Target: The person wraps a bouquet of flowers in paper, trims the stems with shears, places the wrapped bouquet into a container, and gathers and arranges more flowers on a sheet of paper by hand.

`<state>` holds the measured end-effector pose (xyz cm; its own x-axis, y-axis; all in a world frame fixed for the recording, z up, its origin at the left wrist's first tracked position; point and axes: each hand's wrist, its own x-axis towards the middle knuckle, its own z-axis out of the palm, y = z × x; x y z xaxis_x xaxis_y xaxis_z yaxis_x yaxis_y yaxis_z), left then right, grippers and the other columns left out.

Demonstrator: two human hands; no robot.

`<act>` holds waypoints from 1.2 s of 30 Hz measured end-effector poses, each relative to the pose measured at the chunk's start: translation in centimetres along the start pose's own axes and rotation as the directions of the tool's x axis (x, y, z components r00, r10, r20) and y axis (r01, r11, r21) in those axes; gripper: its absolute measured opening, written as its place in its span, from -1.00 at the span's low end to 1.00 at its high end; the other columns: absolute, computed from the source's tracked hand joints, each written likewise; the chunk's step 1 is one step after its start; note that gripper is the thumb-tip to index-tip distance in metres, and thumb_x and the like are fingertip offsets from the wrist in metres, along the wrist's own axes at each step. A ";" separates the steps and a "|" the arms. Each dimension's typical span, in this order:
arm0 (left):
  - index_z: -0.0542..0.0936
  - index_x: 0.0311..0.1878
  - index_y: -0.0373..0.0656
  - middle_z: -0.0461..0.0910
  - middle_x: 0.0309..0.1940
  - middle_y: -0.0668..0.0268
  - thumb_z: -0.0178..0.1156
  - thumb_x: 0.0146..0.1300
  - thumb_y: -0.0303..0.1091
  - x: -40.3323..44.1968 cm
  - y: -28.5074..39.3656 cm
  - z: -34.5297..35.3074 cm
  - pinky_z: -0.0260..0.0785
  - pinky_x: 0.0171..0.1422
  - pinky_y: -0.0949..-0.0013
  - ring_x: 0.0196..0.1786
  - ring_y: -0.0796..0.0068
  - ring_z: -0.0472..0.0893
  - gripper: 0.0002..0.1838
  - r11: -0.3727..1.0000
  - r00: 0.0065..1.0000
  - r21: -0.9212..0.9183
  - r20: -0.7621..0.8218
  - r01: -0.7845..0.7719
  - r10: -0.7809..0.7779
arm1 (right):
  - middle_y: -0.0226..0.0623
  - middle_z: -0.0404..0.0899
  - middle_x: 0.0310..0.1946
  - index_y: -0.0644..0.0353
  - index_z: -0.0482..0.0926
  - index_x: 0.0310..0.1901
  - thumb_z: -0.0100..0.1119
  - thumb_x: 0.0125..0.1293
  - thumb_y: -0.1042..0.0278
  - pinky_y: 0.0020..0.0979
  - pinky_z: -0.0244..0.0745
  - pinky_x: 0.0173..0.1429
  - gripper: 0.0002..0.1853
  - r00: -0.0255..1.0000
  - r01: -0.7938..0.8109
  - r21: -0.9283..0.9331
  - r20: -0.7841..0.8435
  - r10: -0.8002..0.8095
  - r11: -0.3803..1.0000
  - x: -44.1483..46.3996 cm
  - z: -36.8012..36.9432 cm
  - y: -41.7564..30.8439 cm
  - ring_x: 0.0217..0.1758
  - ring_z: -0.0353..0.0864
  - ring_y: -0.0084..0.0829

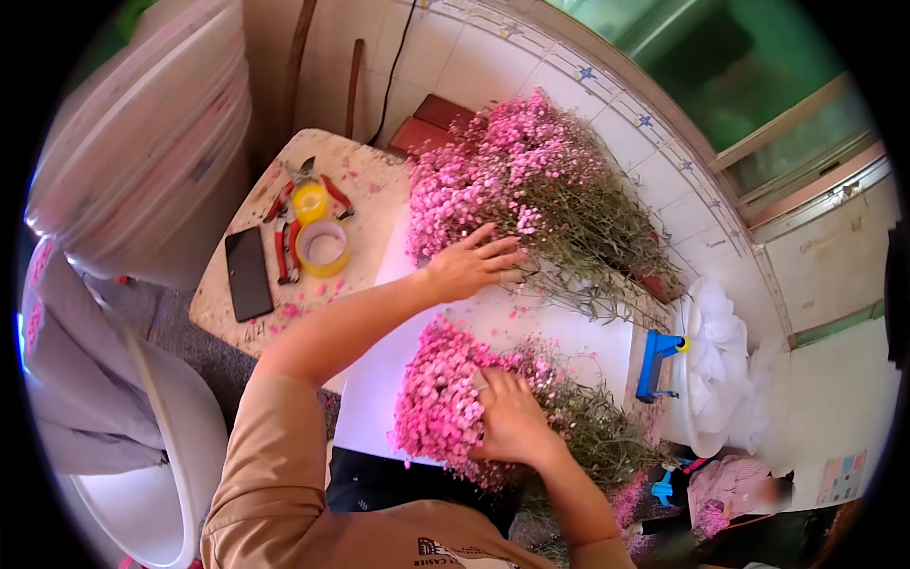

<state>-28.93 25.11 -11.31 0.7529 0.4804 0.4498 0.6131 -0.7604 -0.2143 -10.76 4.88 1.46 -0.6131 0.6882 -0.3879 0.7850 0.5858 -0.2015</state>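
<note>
A large heap of pink baby's breath [531, 161] lies along the tiled wall, its green stems pointing right. My left hand [476, 263] reaches to the heap's near edge with its fingers spread, holding nothing. Closer to my body, a smaller bunch of pink baby's breath [436, 389] rests on a white sheet [379, 398], blooms to the left and stems to the right. My right hand [515, 417] curves over this bunch just behind the flower heads and grips it. Some of its fingertips are hidden among the blooms.
Left on the table [379, 180] are a black phone [248, 275], tape rolls [322, 248] and red-handled pruners [284, 251]. A blue tape dispenser [656, 365] stands at the right edge, near white plastic wrap [716, 370]. Another person [730, 488] sits at lower right.
</note>
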 end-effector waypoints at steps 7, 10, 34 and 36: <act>0.31 0.59 0.36 0.26 0.62 0.52 0.00 0.49 -0.18 5.9 -9.1 6.7 -0.29 0.77 -0.17 0.66 0.32 0.19 -0.39 0.984 0.971 0.152 0.208 0.089 -0.120 | 0.11 0.41 0.26 0.44 0.31 0.41 0.68 -0.26 -0.02 -0.01 0.22 0.51 0.19 0.992 0.075 0.061 -0.106 -0.068 0.995 0.4 0.5 1.4 0.38 0.39 0.07; 0.46 0.49 0.37 0.40 0.53 0.54 0.02 0.46 -0.21 6.6 -10.0 7.6 -0.18 0.75 -0.18 0.61 0.32 0.28 -0.46 0.979 0.976 0.148 0.148 0.138 -0.160 | 0.11 0.41 0.29 0.40 0.34 0.41 0.68 -0.31 -0.08 0.00 0.23 0.50 0.22 0.998 0.059 0.132 -0.043 -0.054 0.989 1.1 -0.2 2.6 0.39 0.41 0.07; 0.63 0.15 -0.23 0.49 0.39 0.12 0.22 0.27 -0.31 -22.2 22.7 -18.3 0.18 0.61 -0.07 0.52 0.05 0.37 -0.61 0.786 0.825 -0.257 0.245 0.562 -0.510 | 0.09 0.71 0.06 0.25 0.48 0.32 0.67 -0.25 0.15 -0.12 0.58 0.31 -0.02 1.000 -0.021 0.253 -0.005 0.022 0.967 2.6 0.3 4.3 0.15 0.72 -0.01; 0.62 0.16 -0.26 0.49 0.38 0.07 0.14 0.32 -0.32 -22.4 22.6 -18.0 0.20 0.61 -0.03 0.50 -0.01 0.39 -0.61 0.829 0.862 -0.262 0.275 0.494 -0.427 | 0.10 0.72 0.03 0.26 0.46 0.33 0.65 -0.24 0.16 -0.14 0.59 0.27 -0.01 0.995 -0.097 0.230 0.039 0.090 0.968 2.2 -0.2 4.6 0.13 0.73 0.00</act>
<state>-36.23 -10.68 -10.60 0.4527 0.8586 0.2407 0.8179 -0.5073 0.2715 -8.54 9.13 -0.17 -0.5360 0.7211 -0.4390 0.8398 0.4027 -0.3641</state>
